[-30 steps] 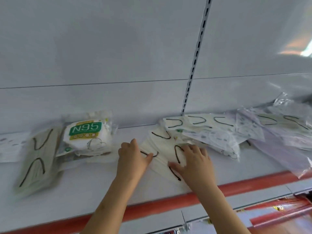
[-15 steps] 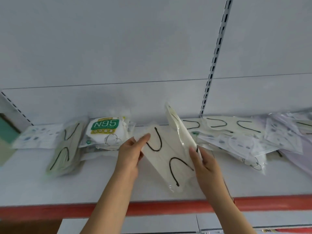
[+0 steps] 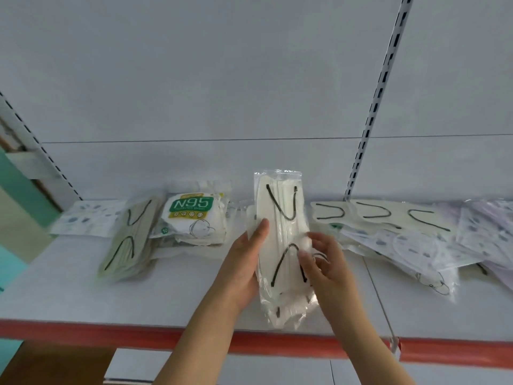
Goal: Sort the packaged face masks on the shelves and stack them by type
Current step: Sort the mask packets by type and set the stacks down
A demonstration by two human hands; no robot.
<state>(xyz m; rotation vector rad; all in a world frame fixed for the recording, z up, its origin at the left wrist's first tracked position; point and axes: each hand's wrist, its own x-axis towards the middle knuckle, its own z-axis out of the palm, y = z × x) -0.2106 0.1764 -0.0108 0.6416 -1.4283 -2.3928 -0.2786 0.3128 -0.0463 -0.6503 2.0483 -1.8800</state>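
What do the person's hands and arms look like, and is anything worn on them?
Both forearms are bare, no sleeves in view. The left hand and right hand wear no gloves; I see no ring, watch or bracelet. The fingernails look short and unpainted.

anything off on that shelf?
Yes. The right-hand pile is unsorted: black-loop masks fanned over patterned packs, one hanging past the shelf edge. Left stacks look tidier. No damage visible.

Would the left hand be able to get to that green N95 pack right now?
Probably yes, but not at once. The N95 pack lies in the open on the shelf just left of the left hand, nothing between them. That hand, with the right hand, is holding the cream mask packs.
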